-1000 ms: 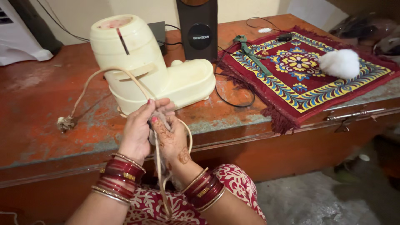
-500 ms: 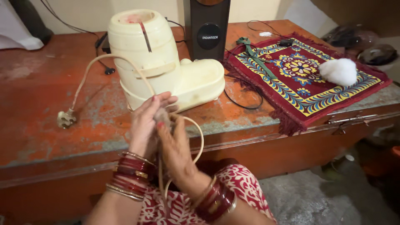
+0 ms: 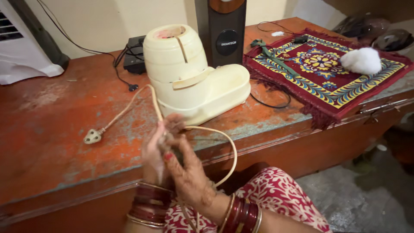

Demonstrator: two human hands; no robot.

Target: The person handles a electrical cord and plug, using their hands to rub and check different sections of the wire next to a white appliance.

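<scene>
Worn orange table [image 3: 51,108] bears grinder [image 3: 189,73], rug [image 3: 327,69], speaker [image 3: 222,30].

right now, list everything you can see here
appliance: 1, cream, middle of the table
cord: 1, cream, looped from hands
plug: 1, cream, on table at left
table: 1, worn orange
speaker: 1, dark, behind appliance
mat: 1, red patterned, right
white fluff: 1, on mat
black box: 1, at wall
white unit: 1, far left
left hand: on cord
right hand: on cord
</scene>
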